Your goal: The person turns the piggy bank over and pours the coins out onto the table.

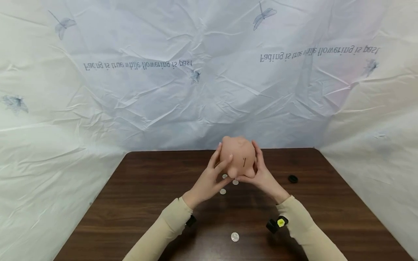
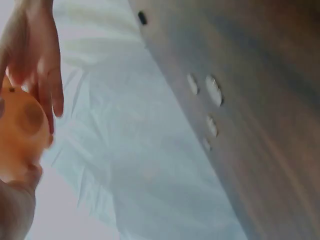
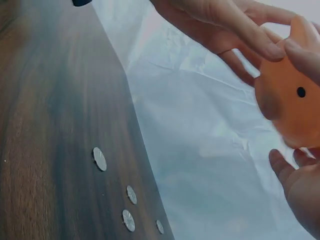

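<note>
Both hands hold up a pinkish-orange piggy bank (image 1: 237, 156) over the far part of the table. My left hand (image 1: 209, 181) grips its left side, fingers spread over the body. On the opposite side, my right hand (image 1: 264, 177) holds it with fingers up along the edge and the thumb low near the feet. A dark coin slot (image 1: 244, 162) shows in the head view. The snout (image 2: 31, 117) appears in the left wrist view, and a black eye (image 3: 301, 92) in the right wrist view. Several silver coins (image 1: 222, 191) lie on the table below.
The dark wood table (image 1: 137, 203) ends at a wrinkled white sheet (image 1: 163, 98) hanging behind and at the sides. One coin (image 1: 235, 237) lies nearer the front edge. A small black round piece (image 1: 292, 178) rests to the right. Each wrist carries a strapped black device (image 1: 277, 224).
</note>
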Motion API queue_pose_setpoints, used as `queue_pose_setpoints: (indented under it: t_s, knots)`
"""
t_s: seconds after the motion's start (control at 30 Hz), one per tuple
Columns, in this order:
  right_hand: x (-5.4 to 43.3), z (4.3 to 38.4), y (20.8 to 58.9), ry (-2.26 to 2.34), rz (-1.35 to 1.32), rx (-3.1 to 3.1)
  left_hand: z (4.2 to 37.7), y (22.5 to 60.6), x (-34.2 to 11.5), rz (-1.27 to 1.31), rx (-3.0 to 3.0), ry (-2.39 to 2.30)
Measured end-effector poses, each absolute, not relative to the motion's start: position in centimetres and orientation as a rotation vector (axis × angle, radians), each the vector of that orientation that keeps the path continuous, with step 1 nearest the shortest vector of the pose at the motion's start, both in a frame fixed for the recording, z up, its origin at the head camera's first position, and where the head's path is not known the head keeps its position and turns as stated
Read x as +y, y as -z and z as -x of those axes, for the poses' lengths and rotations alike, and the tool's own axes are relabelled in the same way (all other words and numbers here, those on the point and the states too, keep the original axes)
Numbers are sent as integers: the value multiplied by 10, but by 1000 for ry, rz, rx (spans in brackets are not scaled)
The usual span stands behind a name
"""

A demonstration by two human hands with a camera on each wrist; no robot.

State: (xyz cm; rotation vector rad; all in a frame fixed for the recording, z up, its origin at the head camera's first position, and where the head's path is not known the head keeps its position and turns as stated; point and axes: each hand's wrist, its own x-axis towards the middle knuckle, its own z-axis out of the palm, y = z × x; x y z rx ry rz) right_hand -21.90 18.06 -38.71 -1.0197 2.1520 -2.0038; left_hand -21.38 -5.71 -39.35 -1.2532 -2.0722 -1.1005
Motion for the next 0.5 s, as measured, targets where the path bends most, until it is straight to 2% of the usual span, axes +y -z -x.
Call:
queue_pose_setpoints:
  t_s: [0.1,0.2,0.37,0.5]
  knots:
    - [179,218,385,1987,1088,2173,217,391,-61,1266,-2044,1096]
    - [178,218,383,1919,971,2207,218,392,-63,1203,-2126,1173]
    - [182,218,387,1650,654,2328,215,397,-64,874,-2461,1550]
    - [182,220,393,1534,523,2278,214,395,-71,586,-2671,1936]
